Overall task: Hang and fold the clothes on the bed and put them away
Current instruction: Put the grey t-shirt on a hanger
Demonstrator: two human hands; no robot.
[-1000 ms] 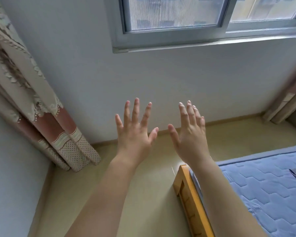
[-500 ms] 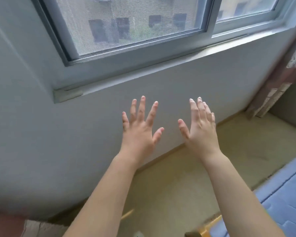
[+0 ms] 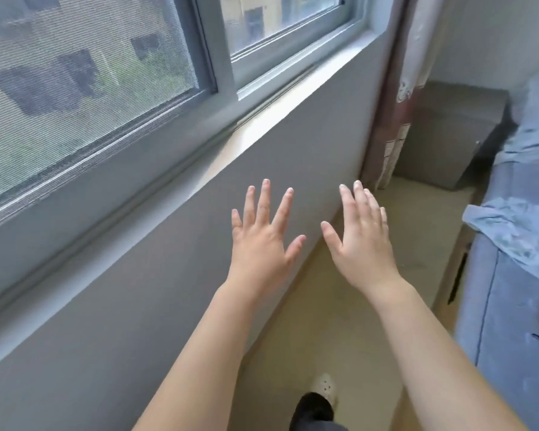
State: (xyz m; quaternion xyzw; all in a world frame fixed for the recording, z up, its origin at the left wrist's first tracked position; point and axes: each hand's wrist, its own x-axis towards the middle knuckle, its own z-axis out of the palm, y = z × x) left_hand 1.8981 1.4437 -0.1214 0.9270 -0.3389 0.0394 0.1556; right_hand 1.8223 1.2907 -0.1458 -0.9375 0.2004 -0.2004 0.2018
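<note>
My left hand [image 3: 263, 241] and my right hand [image 3: 360, 241] are held out in front of me, backs up, fingers straight and spread, holding nothing. They hover in the air in front of the grey wall below the window. At the right edge stands the bed [image 3: 511, 321] with a blue quilted cover. A crumpled light blue garment [image 3: 517, 234] lies on its near side and hangs a little over the edge. More light blue cloth [image 3: 532, 141] lies farther back on the bed.
A window [image 3: 112, 76] with a grey sill fills the upper left. A patterned curtain [image 3: 399, 119] hangs in the far corner beside a grey cabinet [image 3: 448, 135]. A strip of beige floor [image 3: 339, 321] runs between wall and bed; my foot [image 3: 322, 390] stands on it.
The view has swung to the right along the window wall, bringing the bed, the clothes and the cabinet into sight. Both hands stay open and raised, unchanged in pose.
</note>
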